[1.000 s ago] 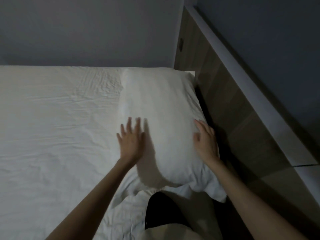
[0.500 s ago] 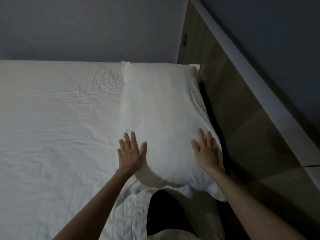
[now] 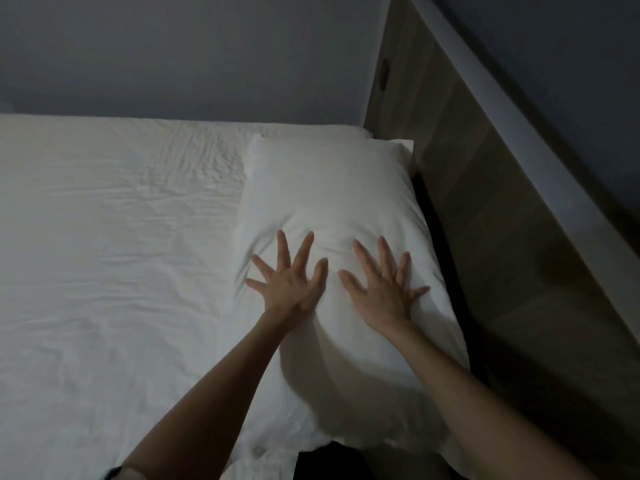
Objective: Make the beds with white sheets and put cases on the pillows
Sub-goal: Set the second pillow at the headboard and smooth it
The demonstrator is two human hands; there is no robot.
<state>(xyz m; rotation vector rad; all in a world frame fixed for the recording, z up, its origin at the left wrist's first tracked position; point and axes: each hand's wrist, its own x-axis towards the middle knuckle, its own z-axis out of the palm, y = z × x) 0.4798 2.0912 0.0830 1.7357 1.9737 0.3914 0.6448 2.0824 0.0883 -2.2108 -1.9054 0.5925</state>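
A: Pillow, location?

B: Pillow, cased in white, lies flat at the head edge of the bed, its long side just beside the headboard. The far end is near the far corner, by the wall. A dark gap runs between pillow and headboard.

A: Hands?

B: Both are on top, on the nearer half. Left hand is palm down with fingers splayed wide, close to the pillow's sheet-side edge. Right hand is the same, flat and spread, toward the headboard side. Neither holds anything. The thumbs almost meet mid-pillow.

A: Why flat rather than gripping?

B: My reading is pressing and smoothing. The fabric dents under the palms and creases fan out ahead of the fingertips, so weight is going down. Open palms would even out the filling without bunching the case as a pinch would.

A: Sheet?

B: White sheet covers the bed out to the far edge. There are fine wrinkles across the middle and looser folds at the near edge, under the left forearm. It looks laid but not pulled taut there.

A: Stage?

B: This pillow looks cased and placed, and the step in hand reads as a final settle. I cannot tell which end of the case is open. The light is low and detail is poor.

A: Risk?

B: A push toward the headboard could slide the pillow into that gap.
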